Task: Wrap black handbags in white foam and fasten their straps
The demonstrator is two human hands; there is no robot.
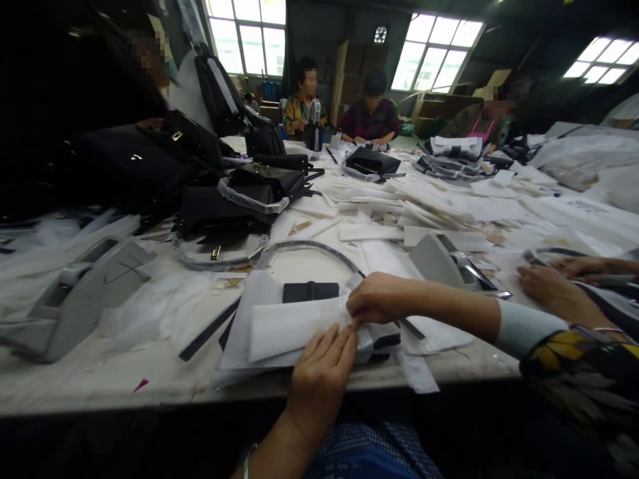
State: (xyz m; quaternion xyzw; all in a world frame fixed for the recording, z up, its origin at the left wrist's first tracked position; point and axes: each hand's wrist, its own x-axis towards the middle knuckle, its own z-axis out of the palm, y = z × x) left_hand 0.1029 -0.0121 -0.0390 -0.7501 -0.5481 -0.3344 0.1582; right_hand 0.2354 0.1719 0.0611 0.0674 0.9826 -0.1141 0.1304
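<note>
A black handbag (388, 342) lies flat on the table in front of me, mostly covered by white wrapping. A folded white foam sheet (284, 326) lies across it, over a thinner white sheet (234, 346). My left hand (324, 362) rests palm down on the foam sheet's near edge, fingers stretched out. My right hand (377, 299) is closed, its fingertips pinching white wrapping (367, 336) at the bag's right part, close to my left fingertips. Behind the foam shows a black strap piece (310, 291), and a wrapped handle (314, 246) arches beyond it.
Grey tape dispensers stand left (94, 286) and right (439, 263). Black handbags (229, 206) are piled at back left. White foam sheets (429, 199) lie heaped across the table. At far right, a co-worker's hands (549, 286) handle another bag. Other people sit across the table.
</note>
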